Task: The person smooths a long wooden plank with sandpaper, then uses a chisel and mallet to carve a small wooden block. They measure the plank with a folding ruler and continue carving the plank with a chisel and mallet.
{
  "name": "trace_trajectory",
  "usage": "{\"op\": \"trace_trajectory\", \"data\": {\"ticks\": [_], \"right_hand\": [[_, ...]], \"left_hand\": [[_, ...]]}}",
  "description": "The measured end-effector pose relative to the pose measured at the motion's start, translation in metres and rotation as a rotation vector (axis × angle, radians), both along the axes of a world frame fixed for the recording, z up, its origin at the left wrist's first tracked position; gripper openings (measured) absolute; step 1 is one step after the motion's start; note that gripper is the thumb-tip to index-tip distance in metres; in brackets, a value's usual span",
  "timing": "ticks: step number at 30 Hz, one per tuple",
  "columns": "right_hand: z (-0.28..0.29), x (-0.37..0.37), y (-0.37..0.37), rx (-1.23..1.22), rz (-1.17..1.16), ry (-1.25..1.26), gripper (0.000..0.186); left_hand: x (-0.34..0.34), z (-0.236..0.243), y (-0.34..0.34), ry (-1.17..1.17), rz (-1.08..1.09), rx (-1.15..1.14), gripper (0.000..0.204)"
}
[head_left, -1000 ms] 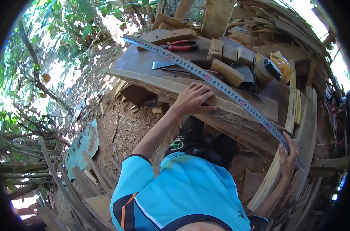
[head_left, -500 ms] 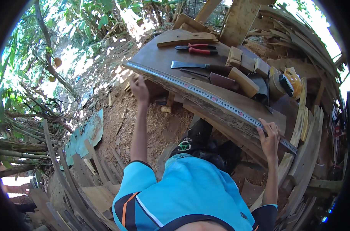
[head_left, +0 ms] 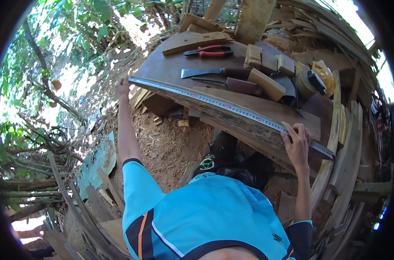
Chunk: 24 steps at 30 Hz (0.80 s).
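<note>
The tape measure (head_left: pixel 225 105) is laid lengthwise along the plank (head_left: pixel 244 124), its left end reached by the left hand (head_left: pixel 123 85), whose grip cannot be made out. Toward its right end, it is pinched in the right hand's (head_left: pixel 297 139) grip.

Outdoor workspace. Bare earth floor (head_left: pixel 162 151), strewn with wood chips (head_left: pixel 162 135). Green foliage (head_left: pixel 90 19) upper left; sunlight patches (head_left: pixel 82 80) on ground below. Weathered planks (head_left: pixel 335 32) heaped upper right.

Dappled glare among foliage (head_left: pixel 102 31), shaded tabletop (head_left: pixel 163 68), black fisheye rim
</note>
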State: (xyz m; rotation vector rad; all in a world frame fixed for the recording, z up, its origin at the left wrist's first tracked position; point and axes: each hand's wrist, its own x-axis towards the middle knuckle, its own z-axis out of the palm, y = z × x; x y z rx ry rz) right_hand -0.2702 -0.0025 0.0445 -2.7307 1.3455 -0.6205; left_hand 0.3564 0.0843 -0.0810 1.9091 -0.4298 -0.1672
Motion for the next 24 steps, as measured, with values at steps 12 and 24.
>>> {"op": "trace_trajectory", "data": {"ticks": [12,24], "right_hand": [[-0.025,0.005,0.015,-0.13,-0.148,-0.071,0.039],[-0.034,-0.025,0.016,-0.161,-0.328,-0.126,0.038]], "left_hand": [[0.032,-0.008,-0.009,-0.244,-0.069,0.138,0.039],[0.02,0.01,-0.005,-0.248,-0.036,0.134,0.038]]}}
